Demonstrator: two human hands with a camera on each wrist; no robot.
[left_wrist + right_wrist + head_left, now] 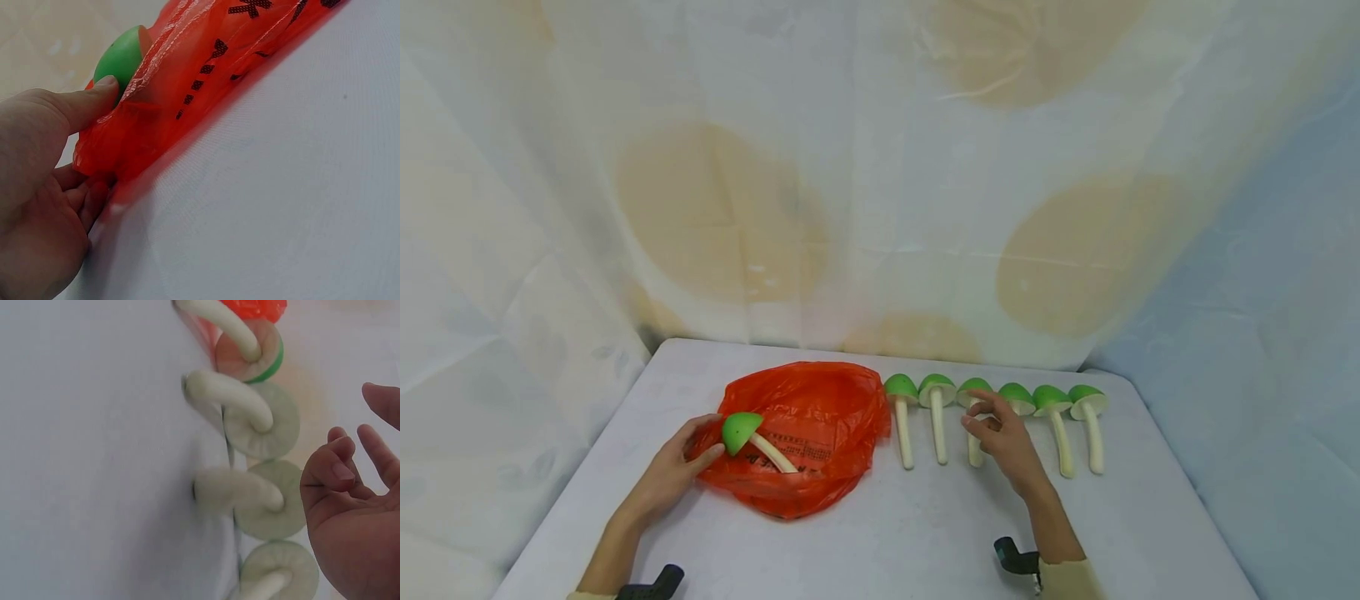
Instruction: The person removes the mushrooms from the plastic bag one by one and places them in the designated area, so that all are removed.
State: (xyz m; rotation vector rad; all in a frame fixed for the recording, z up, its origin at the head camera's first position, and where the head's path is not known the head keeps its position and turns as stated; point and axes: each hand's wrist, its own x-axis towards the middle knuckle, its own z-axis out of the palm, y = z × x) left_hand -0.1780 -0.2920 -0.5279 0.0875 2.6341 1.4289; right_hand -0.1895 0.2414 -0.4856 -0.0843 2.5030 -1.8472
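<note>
A red plastic bag lies spread on the table with black print on it. At its left edge my left hand pinches the plastic between thumb and fingers. Inside the bag's mouth lies a toy mushroom with a green cap and pale stem; in the left wrist view my thumb touches its green cap. My right hand hovers over the row of similar mushrooms, fingers loosely bent and holding nothing. Below it a mushroom is partly hidden. The right wrist view shows the fingers apart from the pale stems.
Several green-capped mushrooms lie side by side right of the bag, caps toward the back and stems toward me. The white table ends at the back against a hanging curtain with tan spots.
</note>
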